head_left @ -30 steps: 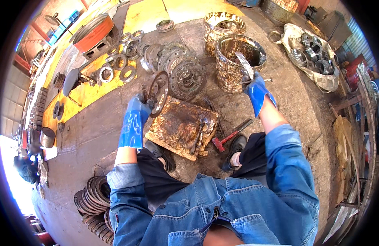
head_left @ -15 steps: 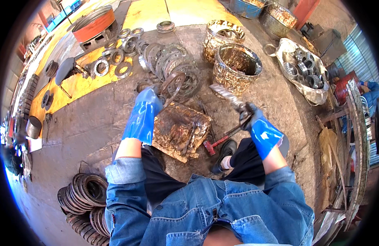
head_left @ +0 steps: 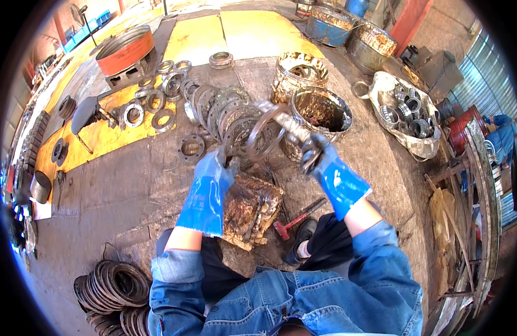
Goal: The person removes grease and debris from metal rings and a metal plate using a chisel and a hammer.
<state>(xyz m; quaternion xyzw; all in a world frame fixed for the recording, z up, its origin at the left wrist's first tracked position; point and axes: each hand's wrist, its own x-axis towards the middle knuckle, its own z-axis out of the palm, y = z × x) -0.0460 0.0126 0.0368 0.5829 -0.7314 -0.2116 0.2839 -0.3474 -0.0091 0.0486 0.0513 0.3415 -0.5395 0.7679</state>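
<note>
Two grimy buckets (head_left: 285, 84) beyond right hand (head_left: 325, 162)

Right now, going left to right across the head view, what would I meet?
Grey cylinder → orange drum → left hand → blurred ring → right hand → white sack → red barrel.

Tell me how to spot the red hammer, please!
Find the stained block on the floor. Just right of it, by the dark shoe, lies the hammer. Unlike the block and the shoe, it has a bright red head.
</note>
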